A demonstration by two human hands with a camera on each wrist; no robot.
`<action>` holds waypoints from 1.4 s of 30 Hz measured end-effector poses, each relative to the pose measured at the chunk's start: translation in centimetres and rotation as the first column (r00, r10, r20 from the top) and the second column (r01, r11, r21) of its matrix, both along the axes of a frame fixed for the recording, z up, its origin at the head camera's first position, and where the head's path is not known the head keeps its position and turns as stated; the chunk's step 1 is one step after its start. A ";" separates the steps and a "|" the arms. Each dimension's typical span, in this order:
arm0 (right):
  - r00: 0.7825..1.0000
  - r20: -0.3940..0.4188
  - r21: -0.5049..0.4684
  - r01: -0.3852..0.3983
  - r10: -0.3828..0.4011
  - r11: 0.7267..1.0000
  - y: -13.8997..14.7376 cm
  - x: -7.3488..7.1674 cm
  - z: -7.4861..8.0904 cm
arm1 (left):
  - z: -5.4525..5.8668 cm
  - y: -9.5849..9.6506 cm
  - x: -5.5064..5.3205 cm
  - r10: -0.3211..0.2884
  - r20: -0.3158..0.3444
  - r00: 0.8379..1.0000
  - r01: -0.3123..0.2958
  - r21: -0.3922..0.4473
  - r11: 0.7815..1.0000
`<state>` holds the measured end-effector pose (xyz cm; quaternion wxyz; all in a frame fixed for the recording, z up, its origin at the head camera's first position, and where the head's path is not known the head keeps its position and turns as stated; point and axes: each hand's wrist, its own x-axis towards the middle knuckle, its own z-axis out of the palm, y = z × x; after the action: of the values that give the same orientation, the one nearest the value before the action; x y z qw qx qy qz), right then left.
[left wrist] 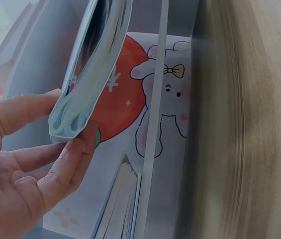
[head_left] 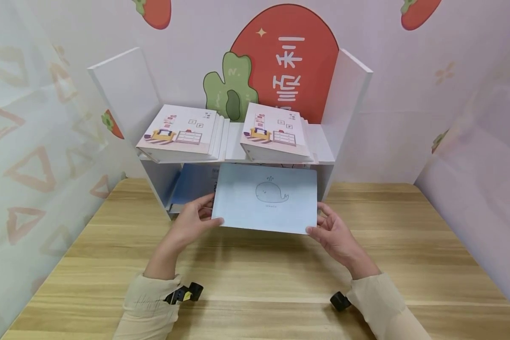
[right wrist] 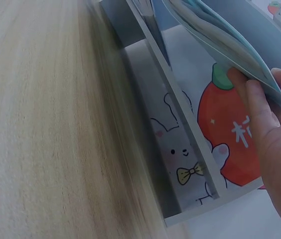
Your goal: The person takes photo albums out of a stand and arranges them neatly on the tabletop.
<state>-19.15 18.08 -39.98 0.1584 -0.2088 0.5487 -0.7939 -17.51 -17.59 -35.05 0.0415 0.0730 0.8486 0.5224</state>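
A light-blue book (head_left: 246, 203) with a line drawing of a whale on its cover lies nearly flat in the air at the front of the white shelf (head_left: 238, 160). My left hand (head_left: 193, 219) pinches its left end, thumb on top and fingers beneath. At the right end, my right hand (head_left: 333, 233) grips the near corner the same way. Loose-looking layers show along the book's edge in the left wrist view (left wrist: 83, 99). Behind and left of it, a darker blue book (head_left: 195, 182) lies in the lower compartment, partly hidden.
White binders with a furniture picture lie in two groups on the upper board, one left (head_left: 182, 132) and one right (head_left: 272, 130). Tall side panels (head_left: 350, 89) flank them. The shelf stands on a wooden table (head_left: 255, 293) before a strawberry-patterned wall (head_left: 391, 118).
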 end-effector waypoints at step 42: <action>0.996 -0.093 0.209 0.017 0.002 0.978 1.4 0.6 2.2 | 0.6 -0.2 0.7 -0.143 0.047 0.989 0.144 -0.034 0.989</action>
<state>-18.52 19.50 -37.82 0.1508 -0.2255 0.6368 -0.7217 -16.77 -17.74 -34.48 0.0994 0.1214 0.8496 0.5035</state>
